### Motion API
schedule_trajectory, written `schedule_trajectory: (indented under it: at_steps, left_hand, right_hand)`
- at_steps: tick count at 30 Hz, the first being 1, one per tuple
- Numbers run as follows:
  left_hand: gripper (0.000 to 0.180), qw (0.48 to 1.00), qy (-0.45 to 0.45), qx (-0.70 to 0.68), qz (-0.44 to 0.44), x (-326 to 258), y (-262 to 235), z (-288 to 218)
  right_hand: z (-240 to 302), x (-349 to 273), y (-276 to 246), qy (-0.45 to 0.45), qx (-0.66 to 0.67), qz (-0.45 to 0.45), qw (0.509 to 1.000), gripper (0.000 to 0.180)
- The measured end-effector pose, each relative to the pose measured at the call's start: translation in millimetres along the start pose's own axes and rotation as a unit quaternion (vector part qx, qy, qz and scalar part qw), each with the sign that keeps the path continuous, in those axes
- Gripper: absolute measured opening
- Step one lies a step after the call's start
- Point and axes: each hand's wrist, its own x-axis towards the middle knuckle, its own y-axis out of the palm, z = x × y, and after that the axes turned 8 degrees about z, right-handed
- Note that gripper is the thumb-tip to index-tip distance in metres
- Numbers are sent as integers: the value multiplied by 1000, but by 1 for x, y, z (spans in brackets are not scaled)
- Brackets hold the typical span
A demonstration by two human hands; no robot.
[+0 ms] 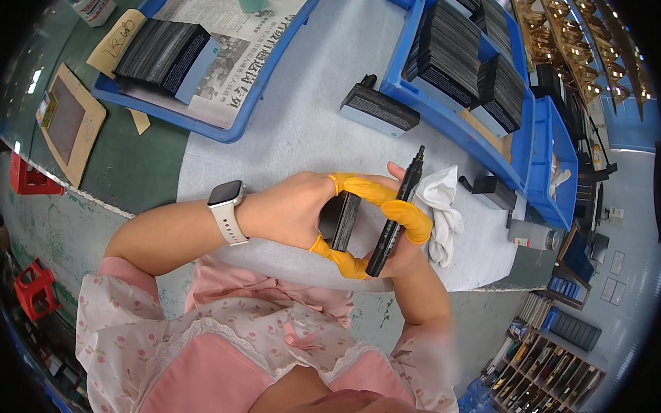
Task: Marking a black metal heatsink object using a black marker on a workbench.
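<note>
My left hand (pixel 293 208), yellow finger cots on its fingers and a watch on its wrist, is closed round a small stack of thin black plates (pixel 344 222). The fingers partly cover the stack, which stands on edge. In my right hand (pixel 408 256), also with yellow finger cots, a black marker pen (pixel 410 182) lies slanted across the fingers, just right of the stack. Whether its tip is capped I cannot tell. Beside my right hand a crumpled white cloth (pixel 441 217) rests on the pale table cover (pixel 284 135).
A blue tray (pixel 229 131) at far left bears newspaper and a row of black plates (pixel 161 56). At right, a blue bin (pixel 395 77) holds several such rows. Black blocks (pixel 378 109) (pixel 494 192), a clear bottle (pixel 533 234) and a framed screen (pixel 69 124) lie around.
</note>
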Motion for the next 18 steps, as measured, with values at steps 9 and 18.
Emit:
schedule_trajectory:
  at_steps: [9,18]
  left_hand:
    - [81,997,-56,-33,45,-2,-4,-4]
    - [81,997,-63,-16,47,-4,-3,-2]
  right_hand:
    - [1,-1,-2,1,-10,6,1000,70]
    - [0,-1,-1,2,-2,4,1000,70]
